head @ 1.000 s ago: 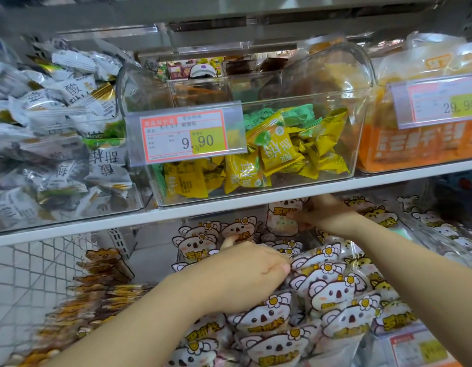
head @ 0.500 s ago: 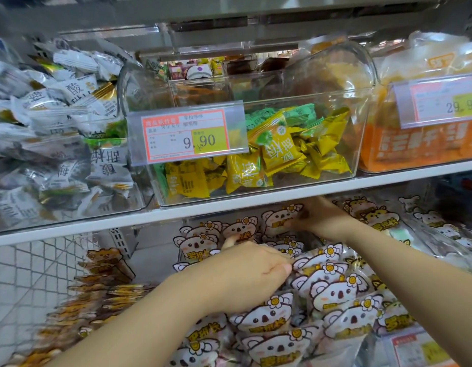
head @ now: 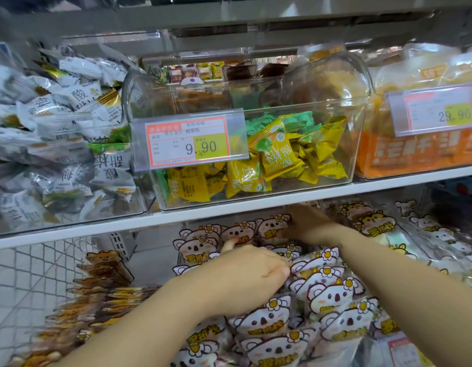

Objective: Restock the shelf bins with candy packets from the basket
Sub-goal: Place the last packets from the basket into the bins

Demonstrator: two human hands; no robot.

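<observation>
Packing koala packets [head: 333,296] into a nearly full bin [head: 178,234]: my left hand [head: 245,276] grips some, my right hand [head: 310,225] (blurred) unclear.

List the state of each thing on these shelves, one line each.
Clear plastic bin of yellow-green candy packets, under half full.
Silver-white candy packets, heaped high.
Koala-print white packets, packed in rows.
Left hand, curled round koala-print white packets.
Right hand, touching back row; grip unclear.

White shelf board [head: 70,229] running across, grey metal shelf [head: 229,11] overhead; white wire grid panel [head: 23,282] lower left, even indoor light
</observation>
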